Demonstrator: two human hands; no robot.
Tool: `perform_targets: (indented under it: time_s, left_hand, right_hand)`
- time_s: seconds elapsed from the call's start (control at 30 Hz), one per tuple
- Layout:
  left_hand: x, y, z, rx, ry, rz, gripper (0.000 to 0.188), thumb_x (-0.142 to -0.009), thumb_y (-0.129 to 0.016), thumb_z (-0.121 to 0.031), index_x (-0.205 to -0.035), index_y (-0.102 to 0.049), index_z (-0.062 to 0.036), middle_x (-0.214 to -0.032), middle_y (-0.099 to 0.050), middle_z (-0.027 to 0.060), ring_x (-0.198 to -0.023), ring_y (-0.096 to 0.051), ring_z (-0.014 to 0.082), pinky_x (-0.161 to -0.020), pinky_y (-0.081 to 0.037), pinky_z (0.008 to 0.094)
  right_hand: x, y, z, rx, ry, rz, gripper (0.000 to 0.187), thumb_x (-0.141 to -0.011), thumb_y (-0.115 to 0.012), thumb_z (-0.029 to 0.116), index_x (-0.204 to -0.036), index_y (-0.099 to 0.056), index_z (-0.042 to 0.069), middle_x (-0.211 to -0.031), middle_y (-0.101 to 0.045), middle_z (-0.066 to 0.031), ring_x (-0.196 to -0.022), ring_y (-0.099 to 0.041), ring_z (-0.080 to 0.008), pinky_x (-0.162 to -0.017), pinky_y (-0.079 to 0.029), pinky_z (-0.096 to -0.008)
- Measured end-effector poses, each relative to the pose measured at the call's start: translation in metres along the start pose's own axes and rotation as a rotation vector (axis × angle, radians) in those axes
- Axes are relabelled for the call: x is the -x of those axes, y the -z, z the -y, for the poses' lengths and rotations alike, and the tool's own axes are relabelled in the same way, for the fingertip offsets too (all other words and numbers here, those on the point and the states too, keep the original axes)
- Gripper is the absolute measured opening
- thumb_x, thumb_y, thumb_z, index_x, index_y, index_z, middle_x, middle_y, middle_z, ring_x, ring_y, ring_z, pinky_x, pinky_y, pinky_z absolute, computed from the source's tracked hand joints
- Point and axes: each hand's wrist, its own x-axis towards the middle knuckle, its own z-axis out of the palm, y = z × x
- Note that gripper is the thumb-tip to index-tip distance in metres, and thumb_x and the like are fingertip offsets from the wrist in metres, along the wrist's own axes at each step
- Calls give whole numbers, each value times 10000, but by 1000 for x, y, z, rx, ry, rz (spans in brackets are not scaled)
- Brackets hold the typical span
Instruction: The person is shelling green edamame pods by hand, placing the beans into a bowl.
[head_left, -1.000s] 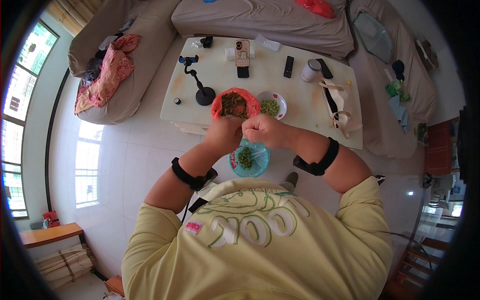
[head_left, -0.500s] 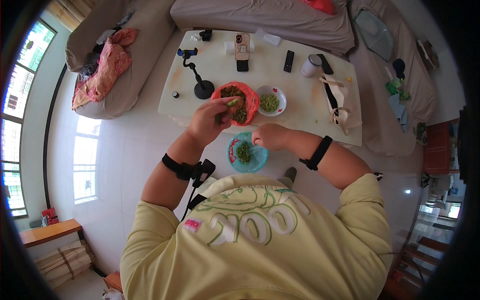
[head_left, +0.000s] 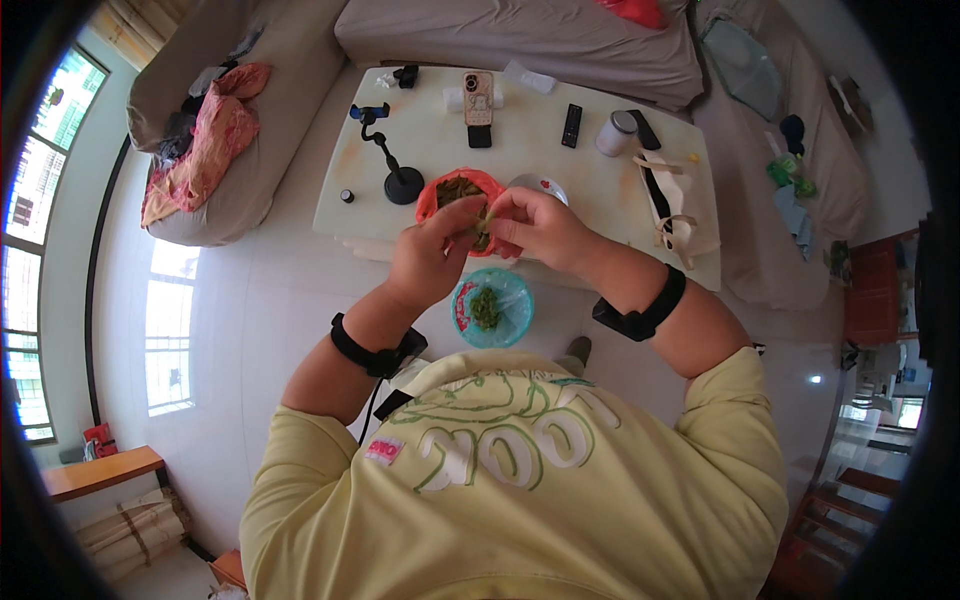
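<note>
Right hand (head_left: 543, 232) rose beside left hand (head_left: 425, 262) | both pinch green piece (head_left: 483, 222) | partly hiding red bag (head_left: 428, 203), white bowl (head_left: 555, 190)

There are two hands (head_left: 424, 258), two armbands (head_left: 664, 303), one red bag (head_left: 429, 201), one white bowl (head_left: 557, 190) and one teal bin (head_left: 517, 316). One white table (head_left: 600, 185) and one phone stand (head_left: 404, 186) (plus one canister (head_left: 614, 138)) show.

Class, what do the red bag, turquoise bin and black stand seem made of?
Red bag: thin, crinkled edge suggests semi-glossy plastic film. Turquoise bin: probably glossy plastic, from its wrinkled, shiny inside. Black stand: matte plastic or coated metal, by its even dark base; cannot tell which.
</note>
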Motion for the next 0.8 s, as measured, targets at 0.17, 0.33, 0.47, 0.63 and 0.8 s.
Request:
perform_targets:
  time_s: [0.17, 0.33, 0.47, 0.63, 0.8]
  left_hand:
    - [-3, -1, -6, -46, -126, 31, 336, -707, -536, 36, -1033, -514, -41, -812, -603, 101, -718, -589, 165, -639, -470, 261]
    - [-3, 5, -4, -37, 17, 120, 243, -701, -567, -22, -944, -559, -35, -771, -593, 133, -689, -590, 225, -606, -461, 305]
    - [-1, 5, 0, -56, -68, 200, 168, -722, -547, -4, -888, -570, 0, -711, -573, 112, -621, -551, 169, -564, -445, 271]
    - [1, 3, -4, 22, -81, 232, 140, -755, -489, 35, -874, -562, 29, -676, -554, 86, -593, -529, 122, -553, -440, 243]
    - [5, 1, -3, 232, -11, 223, 163, -711, -539, 29, -869, -582, 18, -651, -565, 100, -563, -557, 150, -519, -448, 254]
  right_hand:
    - [0, -5, -4, -28, 83, -43, 123, -772, -567, 88, -819, -472, 25, -691, -534, -24, -607, -513, -68, -531, -437, -195]
    - [5, -6, 0, 287, 303, -90, 110, -708, -592, 31, -748, -491, 40, -667, -522, 6, -571, -461, -45, -518, -405, -198]
    - [9, -6, 5, 342, 253, -38, 128, -715, -582, -2, -777, -480, 45, -725, -486, 20, -656, -453, -37, -578, -393, -183]
    - [9, -7, 4, 483, 417, -68, 158, -677, -597, 42, -677, -439, 43, -588, -462, -20, -537, -418, -68, -482, -368, -241]
    - [12, -14, 7, 410, 403, -40, 178, -681, -576, 29, -678, -399, 49, -589, -422, -20, -539, -395, -79, -484, -362, -252]
